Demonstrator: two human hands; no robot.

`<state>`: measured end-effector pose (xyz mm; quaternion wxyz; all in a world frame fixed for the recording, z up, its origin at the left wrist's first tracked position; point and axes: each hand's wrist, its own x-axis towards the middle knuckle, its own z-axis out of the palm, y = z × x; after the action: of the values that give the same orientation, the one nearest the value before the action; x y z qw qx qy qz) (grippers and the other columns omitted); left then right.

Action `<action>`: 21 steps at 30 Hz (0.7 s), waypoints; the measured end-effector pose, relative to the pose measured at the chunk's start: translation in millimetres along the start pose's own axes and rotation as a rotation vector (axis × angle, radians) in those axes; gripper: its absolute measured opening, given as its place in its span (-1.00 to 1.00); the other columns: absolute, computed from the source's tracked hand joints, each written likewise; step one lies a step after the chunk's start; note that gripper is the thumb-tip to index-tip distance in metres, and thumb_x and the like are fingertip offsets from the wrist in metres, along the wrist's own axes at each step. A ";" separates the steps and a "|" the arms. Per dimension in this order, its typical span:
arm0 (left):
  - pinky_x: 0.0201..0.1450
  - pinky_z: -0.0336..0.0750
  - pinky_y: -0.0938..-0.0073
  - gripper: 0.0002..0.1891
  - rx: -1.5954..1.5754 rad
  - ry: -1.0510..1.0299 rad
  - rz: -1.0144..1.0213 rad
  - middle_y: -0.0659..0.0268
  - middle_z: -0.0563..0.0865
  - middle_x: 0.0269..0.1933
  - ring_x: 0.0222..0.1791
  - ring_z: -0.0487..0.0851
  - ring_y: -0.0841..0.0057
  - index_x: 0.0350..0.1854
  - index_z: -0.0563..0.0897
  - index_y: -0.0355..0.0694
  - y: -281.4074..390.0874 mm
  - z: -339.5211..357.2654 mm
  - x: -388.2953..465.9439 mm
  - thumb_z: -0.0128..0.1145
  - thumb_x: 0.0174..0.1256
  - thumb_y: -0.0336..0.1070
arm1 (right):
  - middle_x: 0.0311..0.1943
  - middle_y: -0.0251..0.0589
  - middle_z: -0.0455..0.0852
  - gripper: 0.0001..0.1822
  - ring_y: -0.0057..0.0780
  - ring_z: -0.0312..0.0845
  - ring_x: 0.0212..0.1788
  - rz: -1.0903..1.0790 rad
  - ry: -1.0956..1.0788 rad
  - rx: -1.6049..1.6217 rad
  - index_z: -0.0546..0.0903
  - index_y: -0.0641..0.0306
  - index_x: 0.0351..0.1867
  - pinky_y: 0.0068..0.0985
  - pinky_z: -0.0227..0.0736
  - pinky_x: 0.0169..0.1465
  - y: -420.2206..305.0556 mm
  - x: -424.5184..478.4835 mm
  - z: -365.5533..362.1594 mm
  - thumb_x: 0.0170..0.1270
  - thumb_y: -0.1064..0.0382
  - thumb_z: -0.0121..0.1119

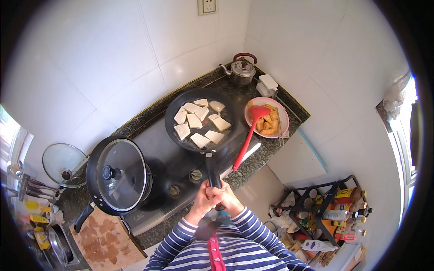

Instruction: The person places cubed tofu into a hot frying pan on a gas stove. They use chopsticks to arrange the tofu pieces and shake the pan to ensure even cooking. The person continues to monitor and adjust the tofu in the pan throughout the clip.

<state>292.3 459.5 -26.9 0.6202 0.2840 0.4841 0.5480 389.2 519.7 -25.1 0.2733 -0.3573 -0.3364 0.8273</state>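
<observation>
Both of my hands are clasped around the black handle [213,172] of a frying pan, my left hand [202,199] on one side and my right hand [228,197] on the other with fingers overlapping. The black frying pan [169,130] sits over the right side of the gas stove. Several pale tofu slices [195,121] lie spread out in its oil, mostly flat. To the pan's right, a pink-rimmed bowl [287,118] holds browned fried pieces [268,123]. A red spatula [249,140] and a pair of chopsticks [280,128] rest across this bowl.
A lidded black wok [90,176] stands on the left of the stove [152,189]. Beside it are a glass lid [61,159] and a stained wooden cutting board [105,240]. A steel kettle [242,73] and white container [267,84] occupy the back corner. A bottle rack [322,206] stands right.
</observation>
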 end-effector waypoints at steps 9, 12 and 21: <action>-0.04 0.39 0.61 -0.23 -0.139 0.108 0.139 0.31 0.46 -0.08 -0.09 0.44 0.62 0.11 0.28 -0.34 -22.7 5.7 -0.6 0.39 -0.09 -0.06 | -0.63 -0.46 0.45 -0.89 -0.76 0.27 -0.66 0.035 -0.038 0.048 0.47 0.26 -0.42 -0.75 0.12 -0.62 -1.8 -5.5 3.6 -0.01 0.35 0.13; -0.05 0.39 0.62 -0.25 -0.144 0.127 0.144 0.30 0.46 -0.08 -0.09 0.45 0.61 0.12 0.27 -0.34 -21.0 9.3 -1.8 0.38 -0.06 -0.08 | -0.64 -0.47 0.44 -0.90 -0.77 0.25 -0.68 0.033 -0.029 0.063 0.47 0.25 -0.43 -0.74 0.09 -0.64 1.9 -4.4 2.7 0.01 0.35 0.13; -0.08 0.38 0.60 -0.42 -0.290 0.179 0.142 0.39 0.47 -0.07 -0.09 0.46 0.63 0.12 0.32 -0.21 -29.5 10.4 -0.2 0.15 0.16 0.04 | -0.55 -0.43 0.51 -0.82 -0.74 0.31 -0.62 0.104 0.008 0.117 0.48 0.24 -0.24 -0.75 0.13 -0.63 -8.4 -9.8 6.3 0.24 0.19 0.06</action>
<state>313.7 454.1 -49.0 0.5690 0.1750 0.4319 0.6775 391.8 515.9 -11.5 0.2516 -0.3610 -0.2672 0.8573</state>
